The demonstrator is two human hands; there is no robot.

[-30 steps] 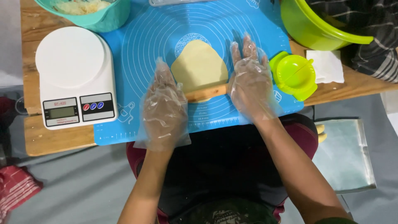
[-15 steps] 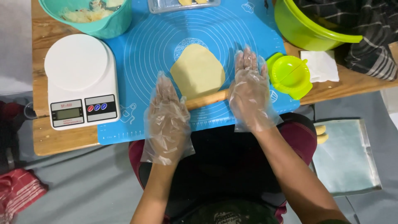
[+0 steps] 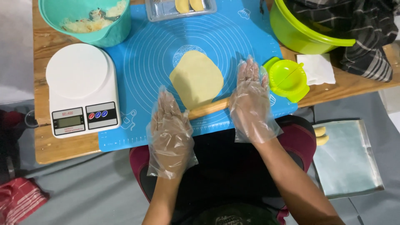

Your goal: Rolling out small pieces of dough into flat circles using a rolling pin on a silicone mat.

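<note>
Gloved left hand (image 3: 170, 130), right hand (image 3: 250, 104) flat on rolling pin (image 3: 208, 108) (wooden), dough (image 3: 196, 78), blue mat (image 3: 146, 62)

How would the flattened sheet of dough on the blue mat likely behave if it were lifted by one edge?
The dough sheet looks thin and flat, so it would probably droop and stretch. It seems soft, so it may tear or cling to the blue mat. It is likely light.

One dough sheet (image 3: 196, 79), one rolling pin (image 3: 208, 108), two gloved hands, left hand (image 3: 170, 132) and right hand (image 3: 250, 102), one scale (image 3: 81, 89), two bowls, teal bowl (image 3: 89, 18) and green bowl (image 3: 306, 27), one dumpling press (image 3: 287, 79), one mat (image 3: 146, 54), one napkin (image 3: 316, 68)
</note>
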